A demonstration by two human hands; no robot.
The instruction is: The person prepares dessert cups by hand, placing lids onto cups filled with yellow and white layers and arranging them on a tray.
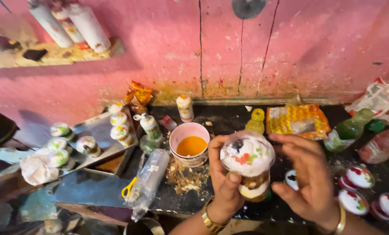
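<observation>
The left hand (225, 185) grips a domed dessert cup (249, 167), the right hand (309, 178) open beside it, near a yellow-red packet (296, 118).

Stained pink wall (168, 48), recessed shelf (51, 56) at left, cluttered black counter (229, 119) below

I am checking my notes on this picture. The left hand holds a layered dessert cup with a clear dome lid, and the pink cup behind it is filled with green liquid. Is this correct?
Not quite. The head view shows the left hand holding the layered dessert cup with a clear dome lid, but the pink cup behind it is filled with orange liquid, not green.
</observation>
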